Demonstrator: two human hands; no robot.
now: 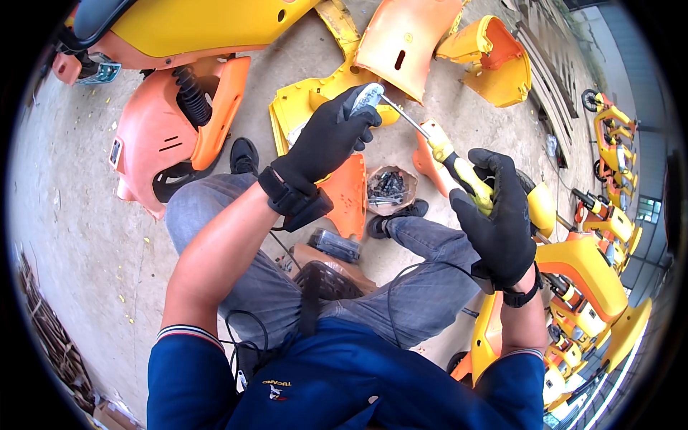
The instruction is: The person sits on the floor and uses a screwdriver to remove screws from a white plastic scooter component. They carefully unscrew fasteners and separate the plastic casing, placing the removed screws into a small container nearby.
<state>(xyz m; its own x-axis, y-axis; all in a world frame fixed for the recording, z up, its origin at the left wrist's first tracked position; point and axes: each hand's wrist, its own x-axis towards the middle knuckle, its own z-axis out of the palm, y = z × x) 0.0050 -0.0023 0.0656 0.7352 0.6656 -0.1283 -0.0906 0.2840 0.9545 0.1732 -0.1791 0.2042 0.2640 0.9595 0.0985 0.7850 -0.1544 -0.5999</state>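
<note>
My left hand (331, 136), in a black glove, is closed around a small whitish oval piece (368, 98) whose top sticks out above the fingers. A screwdriver (464, 172) with a yellow-green and black handle slants across between my hands. Its thin metal shaft points up and left, its tip at or very near the whitish piece; whether they touch, I cannot tell. My right hand (502, 222), also gloved in black, holds the handle between thumb and curled fingers. Under my hands, a round container of small dark hardware (390, 188) stands on the floor.
Yellow panels (315, 97) and an orange panel (408, 43) lie ahead on the concrete. A yellow and orange scooter body (168, 129) stands at the left. More scooters (616, 154) line the right side. A clear box (335, 245) sits between my legs, and black cables cross my lap.
</note>
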